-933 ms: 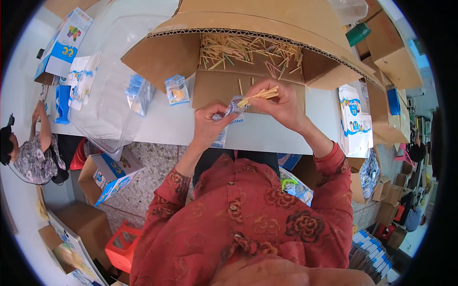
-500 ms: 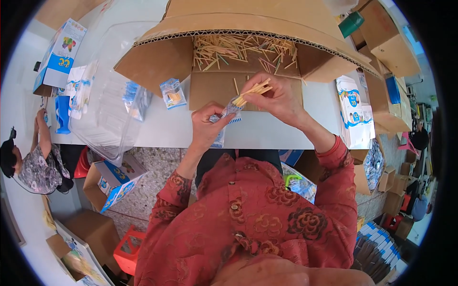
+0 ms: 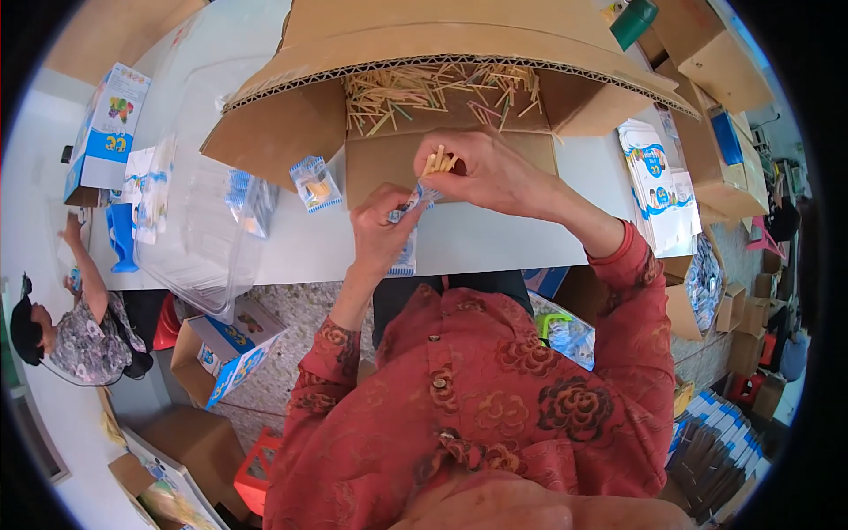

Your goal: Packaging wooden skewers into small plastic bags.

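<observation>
My left hand (image 3: 378, 231) pinches a small clear plastic packet (image 3: 413, 206) with blue-and-white printed ends, its mouth up. Closed round a small bundle of thin pale-yellow sticks (image 3: 439, 161) is my right hand (image 3: 495, 177), just above that packet. The bundle's lower ends are at the packet's mouth; how deep they sit is hidden by my fingers. Below my left hand shows another blue-and-white packet end (image 3: 405, 259). Beyond my hands, a large cardboard box (image 3: 459, 40) lies open toward me with many loose sticks (image 3: 397, 93) inside. A filled packet (image 3: 315, 185) lies left of the box.
A clear plastic tub (image 3: 190, 221) with packets inside stands on the left of the white table (image 3: 305, 256). Flat printed cartons (image 3: 652, 181) are stacked at the right. A co-worker (image 3: 75, 331) sits far left. Brown boxes (image 3: 729, 71) stand beyond the right edge.
My right hand has moved left and slightly down, bringing the sticks from beside the packet to upright at its mouth. The co-worker's arm has shifted; the whole view has turned slightly.
</observation>
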{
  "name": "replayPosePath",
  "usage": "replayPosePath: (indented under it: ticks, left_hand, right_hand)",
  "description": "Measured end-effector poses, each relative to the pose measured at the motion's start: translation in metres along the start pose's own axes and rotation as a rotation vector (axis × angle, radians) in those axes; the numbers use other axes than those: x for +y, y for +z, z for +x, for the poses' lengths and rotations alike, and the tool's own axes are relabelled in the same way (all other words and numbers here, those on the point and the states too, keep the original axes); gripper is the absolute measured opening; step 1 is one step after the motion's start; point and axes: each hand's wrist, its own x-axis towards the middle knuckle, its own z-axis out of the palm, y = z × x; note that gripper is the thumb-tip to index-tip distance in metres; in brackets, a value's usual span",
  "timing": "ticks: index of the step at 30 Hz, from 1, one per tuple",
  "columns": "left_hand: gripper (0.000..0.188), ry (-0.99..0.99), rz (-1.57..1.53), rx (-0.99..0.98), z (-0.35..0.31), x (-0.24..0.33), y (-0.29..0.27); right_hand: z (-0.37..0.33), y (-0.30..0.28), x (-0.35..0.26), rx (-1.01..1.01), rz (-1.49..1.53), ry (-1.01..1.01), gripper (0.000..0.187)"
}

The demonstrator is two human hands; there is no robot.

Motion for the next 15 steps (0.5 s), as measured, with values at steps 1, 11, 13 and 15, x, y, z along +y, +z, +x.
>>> replayPosePath:
  ticks: [1,11,13,15]
  left_hand:
    - [0.011,0.003,-0.001,-0.006,0.002,-0.001,0.000]
    - [0.010,-0.119,-0.244,-0.031,0.000,-0.011,0.000]
    - [0.010,-0.125,-0.299,-0.019,0.000,-0.012,0.003]
    - [0.010,-0.199,-0.393,-0.004,-0.001,-0.012,0.006]
  right_hand:
    - [0.002,-0.001,-0.001,-0.011,0.023,0.001,0.011]
    - [0.005,0.004,0.013,-0.023,0.041,-0.098,0.014]
    - [0.006,0.004,0.012,0.040,0.015,-0.098,0.017]
    - [0.007,0.003,0.012,0.036,0.009,-0.075,0.019]
